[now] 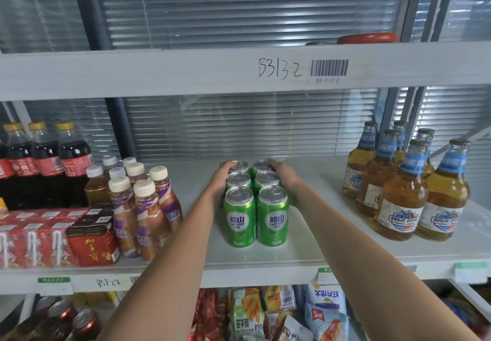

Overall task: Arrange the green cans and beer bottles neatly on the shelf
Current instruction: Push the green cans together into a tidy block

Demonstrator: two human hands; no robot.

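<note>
Several green cans stand in two tight columns on the middle of the white shelf. My left hand cups the left side of the block, fingers wrapped round the rear left can. My right hand presses against the right side, fingers over the rear right can. Both forearms reach in from below. Several amber beer bottles with blue neck labels stand grouped at the shelf's right end, apart from the cans and from both hands.
To the left stand purple-labelled coffee bottles, cola bottles and red drink cartons. The upper shelf beam hangs overhead. Snack bags fill the shelf below. Bare shelf lies between cans and beer bottles.
</note>
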